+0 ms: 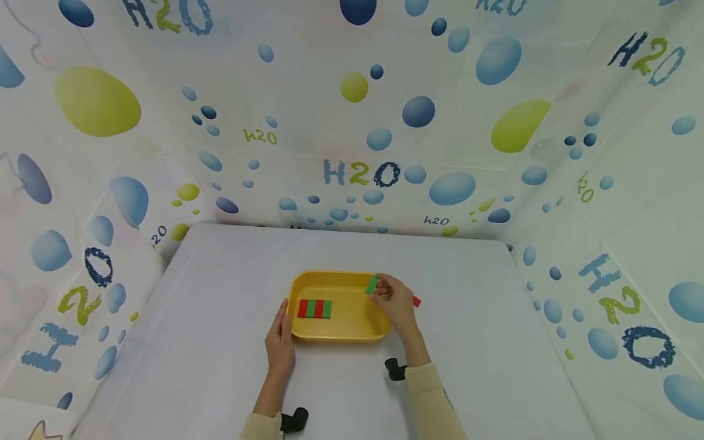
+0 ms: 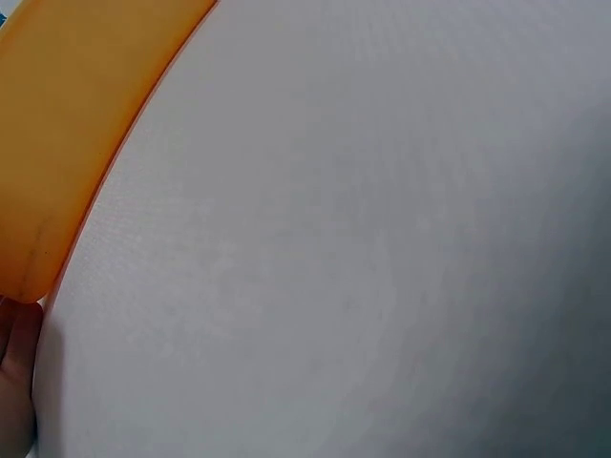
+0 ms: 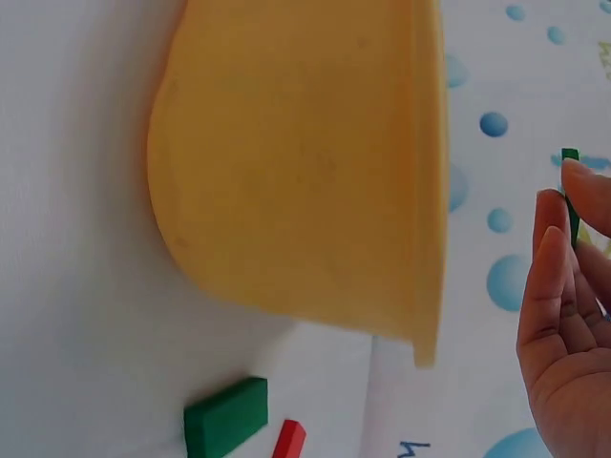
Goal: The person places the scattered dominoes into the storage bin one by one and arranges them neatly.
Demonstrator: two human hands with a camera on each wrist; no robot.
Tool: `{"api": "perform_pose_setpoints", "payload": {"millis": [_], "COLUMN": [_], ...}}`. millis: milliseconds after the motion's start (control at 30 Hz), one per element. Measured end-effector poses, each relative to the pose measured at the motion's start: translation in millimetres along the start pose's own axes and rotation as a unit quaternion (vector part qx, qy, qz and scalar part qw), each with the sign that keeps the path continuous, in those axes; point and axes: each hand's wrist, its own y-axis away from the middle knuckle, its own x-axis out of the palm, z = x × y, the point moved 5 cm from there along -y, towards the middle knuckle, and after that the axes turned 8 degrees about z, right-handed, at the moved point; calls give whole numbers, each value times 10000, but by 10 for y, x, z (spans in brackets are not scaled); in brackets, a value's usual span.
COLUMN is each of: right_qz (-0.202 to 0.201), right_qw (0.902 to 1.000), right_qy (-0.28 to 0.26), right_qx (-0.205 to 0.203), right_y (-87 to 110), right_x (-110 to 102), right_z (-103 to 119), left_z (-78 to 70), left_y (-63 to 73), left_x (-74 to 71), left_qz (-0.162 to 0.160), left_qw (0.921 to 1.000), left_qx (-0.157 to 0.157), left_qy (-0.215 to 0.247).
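A yellow tray [image 1: 346, 338] lies on the white table, with a short row of flat red and green blocks [image 1: 315, 308] side by side at the left of its floor. My left hand [image 1: 280, 345] rests against the tray's left side, fingers fairly straight along the outer wall and thumb by the rim. Over the tray's right end, my right hand [image 1: 393, 299] pinches a thin green block [image 1: 371, 284] between thumb and fingertips. The right wrist view shows this green block [image 3: 570, 196] edge-on, above the level of the tray wall [image 3: 296, 162].
Right of the tray, a red block [image 1: 416, 301] lies on the table, partly hidden by my right hand. A green block [image 3: 226, 418] and a red block [image 3: 289, 440] appear there in the right wrist view. A patterned curtain [image 1: 308, 122] encloses the table's back and sides.
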Motion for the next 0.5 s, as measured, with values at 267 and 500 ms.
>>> {"api": "perform_pose_setpoints", "payload": {"millis": [267,500], "right_qz": [374,741], "right_qw": [9992,9970], "right_qy": [49,-22], "right_qx": [-135,-236], "right_y": [-49,-94], "right_x": [198,370], "right_z": [15,-1], "left_z": [-91,-17], "left_y": [21,9], "left_x": [-5,1], "left_qz": [52,22], "left_qw": [9999,10000], "left_qx": [-88,-87], "left_qy": [-15,11]}}
